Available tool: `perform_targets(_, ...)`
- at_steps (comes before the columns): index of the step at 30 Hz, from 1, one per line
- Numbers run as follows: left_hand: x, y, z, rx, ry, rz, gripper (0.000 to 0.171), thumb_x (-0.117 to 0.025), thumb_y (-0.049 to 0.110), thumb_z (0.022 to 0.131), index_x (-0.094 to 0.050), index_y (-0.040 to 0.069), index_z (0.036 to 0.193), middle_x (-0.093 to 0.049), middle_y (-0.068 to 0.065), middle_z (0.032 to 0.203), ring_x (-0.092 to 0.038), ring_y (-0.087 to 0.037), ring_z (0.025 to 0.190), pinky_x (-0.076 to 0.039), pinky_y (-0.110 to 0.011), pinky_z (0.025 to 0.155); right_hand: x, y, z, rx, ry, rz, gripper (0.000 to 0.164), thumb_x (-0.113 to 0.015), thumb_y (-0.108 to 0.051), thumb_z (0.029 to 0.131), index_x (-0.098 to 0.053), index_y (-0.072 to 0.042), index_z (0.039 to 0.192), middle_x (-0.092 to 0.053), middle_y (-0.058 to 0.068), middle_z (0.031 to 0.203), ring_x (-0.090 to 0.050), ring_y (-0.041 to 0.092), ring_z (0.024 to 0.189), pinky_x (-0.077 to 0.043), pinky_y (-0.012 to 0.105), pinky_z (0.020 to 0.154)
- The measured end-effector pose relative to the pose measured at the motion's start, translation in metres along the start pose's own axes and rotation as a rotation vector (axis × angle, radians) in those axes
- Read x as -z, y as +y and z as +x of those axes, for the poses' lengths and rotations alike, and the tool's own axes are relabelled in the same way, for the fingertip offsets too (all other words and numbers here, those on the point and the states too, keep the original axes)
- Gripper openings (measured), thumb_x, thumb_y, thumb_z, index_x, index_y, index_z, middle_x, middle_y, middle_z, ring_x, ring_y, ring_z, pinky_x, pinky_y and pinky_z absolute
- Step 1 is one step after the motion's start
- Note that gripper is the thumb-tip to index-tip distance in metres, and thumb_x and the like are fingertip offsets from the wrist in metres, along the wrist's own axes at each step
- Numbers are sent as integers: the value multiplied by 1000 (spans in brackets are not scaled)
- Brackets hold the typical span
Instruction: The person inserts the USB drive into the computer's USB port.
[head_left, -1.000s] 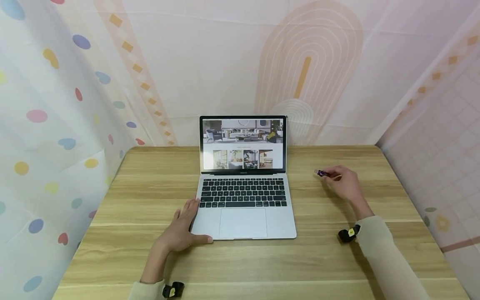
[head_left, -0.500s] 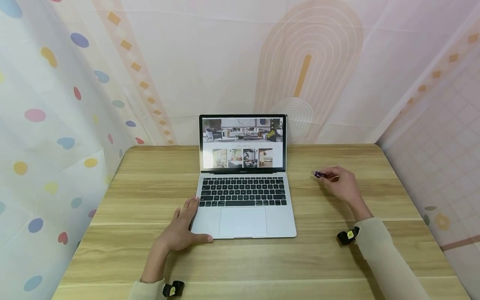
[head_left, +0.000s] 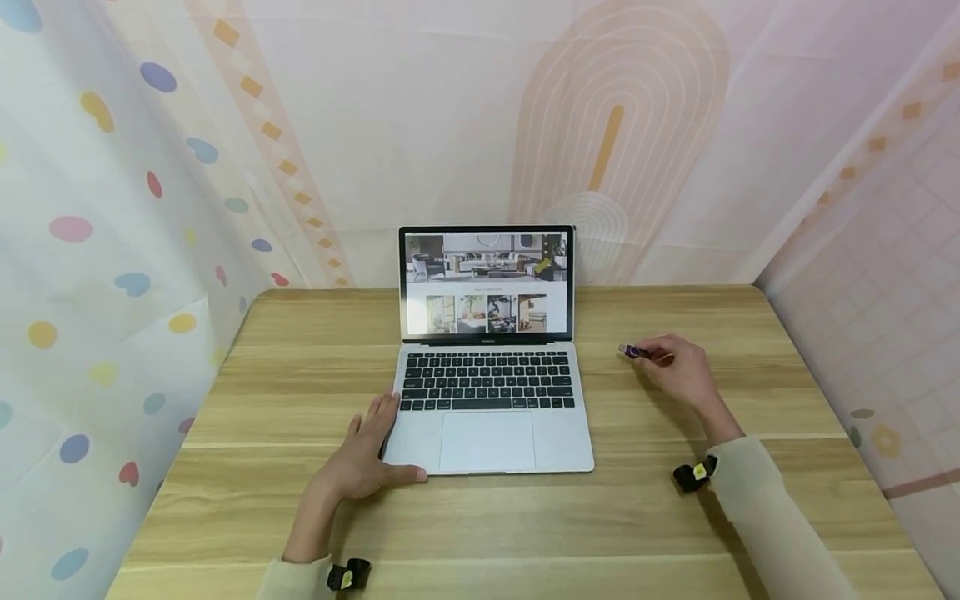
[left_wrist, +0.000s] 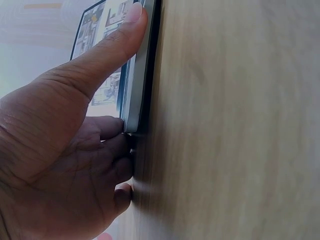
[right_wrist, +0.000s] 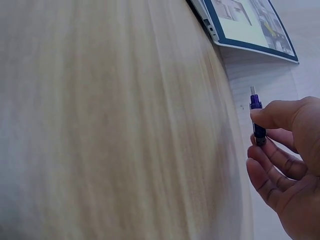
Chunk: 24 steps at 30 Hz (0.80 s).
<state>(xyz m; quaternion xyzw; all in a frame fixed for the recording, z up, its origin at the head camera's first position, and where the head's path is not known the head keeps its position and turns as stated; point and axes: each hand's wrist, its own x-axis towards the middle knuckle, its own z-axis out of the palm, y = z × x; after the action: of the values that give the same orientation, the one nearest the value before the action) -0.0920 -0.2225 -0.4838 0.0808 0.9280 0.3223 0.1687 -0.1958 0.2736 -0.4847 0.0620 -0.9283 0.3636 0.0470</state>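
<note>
Pinches purple USB stick [right_wrist: 255, 102], with metal plug [right_wrist: 253, 91] exposed, in right hand [right_wrist: 292, 172]. Holds it apart from open laptop [right_wrist: 245, 25] on wooden table [right_wrist: 120, 125].

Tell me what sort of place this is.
Probably an indoor desk workspace, perhaps a screened-off booth: an open laptop sits on a wood-grain table, with patterned, cloth-like hangings behind it and on both sides.
</note>
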Motion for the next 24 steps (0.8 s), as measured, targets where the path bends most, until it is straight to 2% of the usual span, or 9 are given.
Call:
perform_targets(9,-1,-1,1,0,1,-6,134,-89,52,72,-5,2,164,0,-22,173,3,-42,160,8,-62,128,-4,-5,-2,-1,-28,-4,23,-72,-12,95,-75,-1,115,-72,20,112,-70,33,95,-59,39,82)
perform_targets(15,-1,0,2,-3,-2,-11,134,-89,51,73,-5,2,164,1,-22,173,3,-42,160,8,-63,128,-9,-5,-2,30,-17,-7,20,-74,-11,93,-76,-1,111,-73,19,107,-70,30,91,-60,35,80)
perform_targets(24,-1,1,1,-3,5,0,134,-88,52,72,-5,1,164,0,-24,172,3,-43,160,8,-64,128,-13,-9,-2,58,-50,7,19,-74,-8,93,-76,-1,111,-72,17,106,-69,29,92,-59,33,80)
